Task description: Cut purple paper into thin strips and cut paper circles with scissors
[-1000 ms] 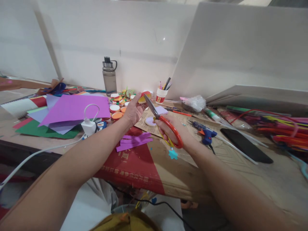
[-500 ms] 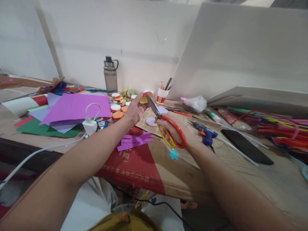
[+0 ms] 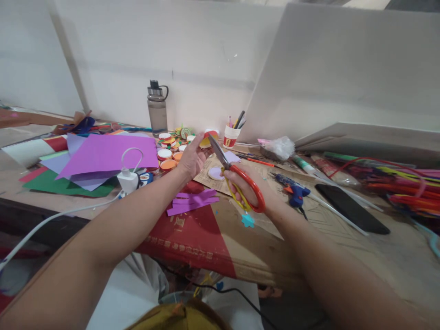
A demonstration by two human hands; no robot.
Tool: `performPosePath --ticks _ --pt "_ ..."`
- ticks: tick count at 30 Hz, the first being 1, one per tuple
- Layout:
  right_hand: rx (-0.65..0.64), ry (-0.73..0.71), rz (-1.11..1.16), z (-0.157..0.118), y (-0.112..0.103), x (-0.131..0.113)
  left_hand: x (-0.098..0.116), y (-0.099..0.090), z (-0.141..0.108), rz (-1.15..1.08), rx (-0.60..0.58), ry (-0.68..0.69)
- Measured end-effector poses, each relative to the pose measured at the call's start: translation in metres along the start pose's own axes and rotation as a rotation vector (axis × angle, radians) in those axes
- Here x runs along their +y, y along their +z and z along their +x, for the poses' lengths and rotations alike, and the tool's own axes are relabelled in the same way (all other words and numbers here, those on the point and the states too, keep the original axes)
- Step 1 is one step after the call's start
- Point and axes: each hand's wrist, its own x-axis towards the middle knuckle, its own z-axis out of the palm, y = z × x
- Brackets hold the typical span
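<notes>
My left hand (image 3: 193,158) is closed on a small red and yellow piece (image 3: 208,138), apparently paper, raised above the table. In my right hand (image 3: 248,188) is a pair of scissors (image 3: 244,178) with one red and one yellow handle. The blades point up and left, their tips at the red and yellow piece. Below them lies a round lilac disc (image 3: 216,173) on printed brown paper. Purple paper strips (image 3: 193,201) lie nearer to me, and a turquoise star-shaped cutout (image 3: 248,220) is below the scissors.
Coloured paper sheets (image 3: 110,153) and a white plug (image 3: 128,180) with its cable are left. Several round lids (image 3: 167,165) and a water bottle (image 3: 157,110) stand behind. A paper cup (image 3: 231,136) holds pens. Rightward lie a blue glue gun (image 3: 296,192) and a black phone-like slab (image 3: 352,208).
</notes>
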Motion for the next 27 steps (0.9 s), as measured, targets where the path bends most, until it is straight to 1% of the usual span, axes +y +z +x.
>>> performPosePath --ticks 6,10,14,21,27 --pt "0.004 -0.009 -0.032 0.0008 -0.0001 -0.0009 -0.0021 -0.0021 0.0025 -0.003 -0.002 0.016" --pt "-0.005 -0.025 -0.024 0.0019 -0.0006 0.0019 -0.0041 -0.0062 0.0063 0.033 -0.051 0.070" --pt "-0.005 -0.036 0.018 0.0030 0.0007 0.0059 -0.0054 -0.0086 0.0085 0.064 -0.051 0.105" --pt "0.022 0.008 0.037 0.0020 0.0034 0.0060 -0.0065 -0.0053 0.0052 0.041 -0.002 0.083" --pt "0.031 0.038 0.042 0.0006 0.0048 0.0020 -0.0057 -0.0030 0.0026 0.085 -0.048 0.091"
